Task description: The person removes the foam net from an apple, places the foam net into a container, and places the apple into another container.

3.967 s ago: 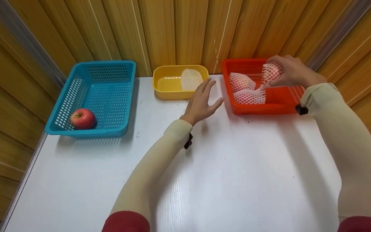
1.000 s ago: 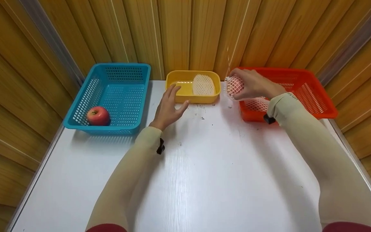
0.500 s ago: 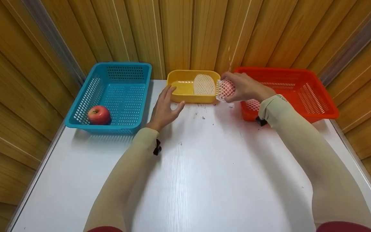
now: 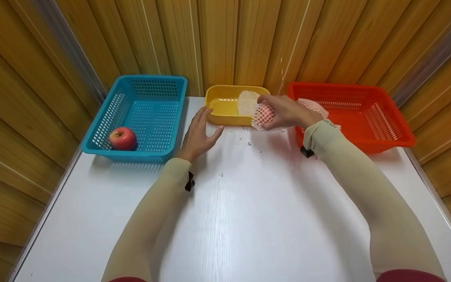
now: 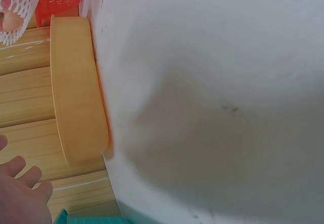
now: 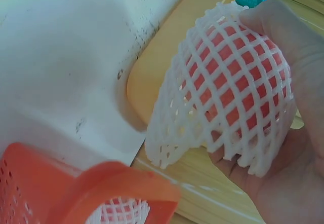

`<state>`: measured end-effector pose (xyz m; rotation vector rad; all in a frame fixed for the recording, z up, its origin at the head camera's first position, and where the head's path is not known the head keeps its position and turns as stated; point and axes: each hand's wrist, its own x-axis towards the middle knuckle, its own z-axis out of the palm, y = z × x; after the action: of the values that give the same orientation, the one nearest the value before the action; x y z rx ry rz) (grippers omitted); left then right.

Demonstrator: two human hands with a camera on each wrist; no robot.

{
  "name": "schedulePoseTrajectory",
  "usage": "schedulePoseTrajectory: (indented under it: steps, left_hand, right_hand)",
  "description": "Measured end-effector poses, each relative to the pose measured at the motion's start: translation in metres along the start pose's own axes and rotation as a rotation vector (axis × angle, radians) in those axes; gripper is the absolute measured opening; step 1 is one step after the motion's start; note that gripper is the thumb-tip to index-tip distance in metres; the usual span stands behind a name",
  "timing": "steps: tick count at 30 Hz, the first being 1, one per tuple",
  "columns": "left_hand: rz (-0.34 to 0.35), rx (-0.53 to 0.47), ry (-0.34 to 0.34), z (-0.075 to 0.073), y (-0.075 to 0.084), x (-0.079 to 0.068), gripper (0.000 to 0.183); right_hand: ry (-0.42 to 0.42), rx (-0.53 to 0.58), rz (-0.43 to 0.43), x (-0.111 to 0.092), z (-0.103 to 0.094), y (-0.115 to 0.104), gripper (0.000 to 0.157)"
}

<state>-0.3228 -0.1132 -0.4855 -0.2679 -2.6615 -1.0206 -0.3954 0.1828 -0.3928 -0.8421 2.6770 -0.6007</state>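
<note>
My right hand (image 4: 290, 111) grips a red apple (image 6: 233, 87) wrapped in a white foam net, in front of the right end of the yellow box (image 4: 227, 120). In the right wrist view the net's loose edge flares out past the apple. My left hand (image 4: 200, 135) is raised with fingers extended and thumb apart, by the box's front left corner. It holds nothing; part of it shows at the lower left of the left wrist view. An empty foam net (image 4: 247, 102) lies inside the yellow box.
At the right, the red basket (image 4: 366, 145) has netted apples (image 4: 312, 106) in its left part, partly behind my right hand. A bare red apple (image 4: 123, 138) sits in the front left corner of the blue basket (image 4: 147, 156). Wooden panels (image 4: 217, 43) rise behind the white table (image 4: 249, 203).
My right hand has lifted the netted apple out of the red basket and carried it left to the yellow box. My left hand has shifted left and stayed empty. The head view has shifted slightly.
</note>
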Motion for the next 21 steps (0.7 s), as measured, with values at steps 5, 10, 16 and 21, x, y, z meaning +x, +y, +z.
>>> schedulePoseTrajectory:
  steps: [5, 10, 16, 21]
  left_hand:
    - [-0.017, -0.014, -0.004, -0.001, -0.001, 0.0, 0.073]
    - [-0.041, -0.016, -0.017, -0.001, -0.002, -0.001, 0.073]
    - [-0.095, -0.002, -0.031, -0.001, -0.006, -0.004, 0.073]
    - [-0.111, 0.002, -0.036, -0.002, -0.008, -0.006, 0.075]
  right_hand:
    - [-0.011, 0.0, -0.021, 0.007, 0.008, -0.006, 0.076]
    - [-0.007, 0.002, -0.027, 0.013, 0.015, -0.009, 0.078]
    - [-0.005, 0.007, -0.049, 0.021, 0.025, -0.015, 0.08]
    - [-0.005, 0.004, -0.037, 0.026, 0.032, -0.019, 0.081]
